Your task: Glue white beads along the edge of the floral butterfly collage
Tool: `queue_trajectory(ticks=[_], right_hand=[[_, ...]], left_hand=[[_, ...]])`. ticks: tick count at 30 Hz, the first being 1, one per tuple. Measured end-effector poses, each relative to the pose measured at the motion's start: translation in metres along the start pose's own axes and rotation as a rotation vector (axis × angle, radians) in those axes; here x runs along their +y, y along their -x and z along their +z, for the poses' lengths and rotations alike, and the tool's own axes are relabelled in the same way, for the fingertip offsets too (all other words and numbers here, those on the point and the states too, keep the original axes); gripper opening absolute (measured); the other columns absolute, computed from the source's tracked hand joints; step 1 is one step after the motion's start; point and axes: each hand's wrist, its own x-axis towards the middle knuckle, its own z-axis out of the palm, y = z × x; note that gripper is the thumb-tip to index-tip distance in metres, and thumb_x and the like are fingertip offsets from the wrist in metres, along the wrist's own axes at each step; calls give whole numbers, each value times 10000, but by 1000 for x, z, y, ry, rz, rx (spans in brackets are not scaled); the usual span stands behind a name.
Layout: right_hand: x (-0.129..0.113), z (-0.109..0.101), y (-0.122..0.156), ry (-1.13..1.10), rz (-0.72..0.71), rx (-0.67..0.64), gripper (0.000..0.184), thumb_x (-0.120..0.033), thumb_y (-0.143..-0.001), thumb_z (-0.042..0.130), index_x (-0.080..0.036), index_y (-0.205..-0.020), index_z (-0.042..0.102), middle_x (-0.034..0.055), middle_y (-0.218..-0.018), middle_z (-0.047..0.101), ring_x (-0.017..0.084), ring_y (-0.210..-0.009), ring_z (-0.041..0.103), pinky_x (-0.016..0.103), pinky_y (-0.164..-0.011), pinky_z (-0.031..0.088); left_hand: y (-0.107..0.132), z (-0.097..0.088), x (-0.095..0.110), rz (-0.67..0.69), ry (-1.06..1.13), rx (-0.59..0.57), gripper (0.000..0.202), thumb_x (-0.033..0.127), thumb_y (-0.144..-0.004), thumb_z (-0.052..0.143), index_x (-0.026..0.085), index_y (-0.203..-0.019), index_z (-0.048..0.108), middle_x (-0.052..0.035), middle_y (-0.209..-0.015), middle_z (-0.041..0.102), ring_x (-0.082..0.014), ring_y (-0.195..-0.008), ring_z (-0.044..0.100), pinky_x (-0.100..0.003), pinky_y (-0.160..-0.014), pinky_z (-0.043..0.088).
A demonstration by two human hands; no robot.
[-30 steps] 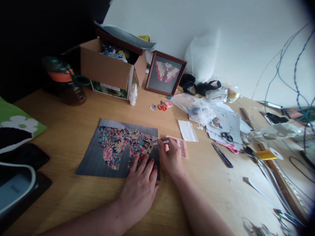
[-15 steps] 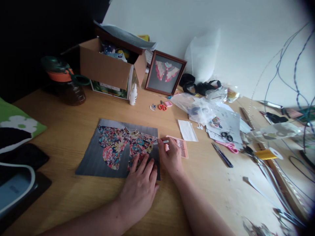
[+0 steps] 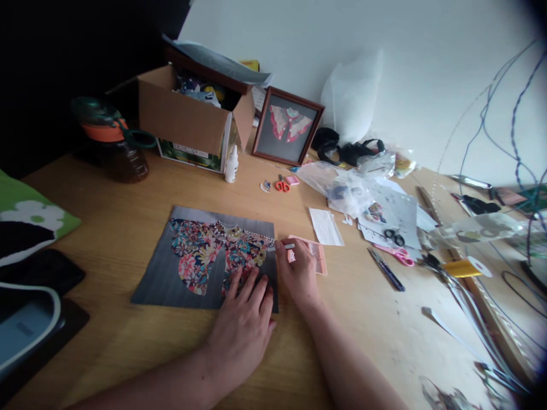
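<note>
A grey sheet (image 3: 164, 279) lies on the wooden table (image 3: 119, 228) with a flowered fabric cut-out (image 3: 200, 253) on it, edged along the top with small beads. My left hand (image 3: 243, 324) lies flat, fingers spread, on the sheet's lower right corner. My right hand (image 3: 299, 270) is closed around a thin white tool (image 3: 287, 246), its tip at the right end of the bead row. A pink card (image 3: 318, 256) lies just beyond that hand.
A cardboard box (image 3: 188, 117), a white glue bottle (image 3: 231, 165), a framed picture (image 3: 287, 125) and a dark bottle (image 3: 117, 142) stand at the back. Orange scissors (image 3: 281, 185), plastic bags (image 3: 342, 185), papers, pink scissors (image 3: 397, 253) and wires (image 3: 508, 142) crowd the right.
</note>
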Motion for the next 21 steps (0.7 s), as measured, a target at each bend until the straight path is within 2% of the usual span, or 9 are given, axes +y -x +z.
queue_trajectory(ticks=[21], right_hand=[[0,1,0,-6,-27,-12,164,-298,-956,514,-213,-823,555,19,-766,636,186,-748,592,335,-729,445]], left_hand=[[0,-1,1,5,-5,1,414,405,-887,621,116,-1184,622,-120,-1320,573,-310,-1331,396,-514,-1181,178]])
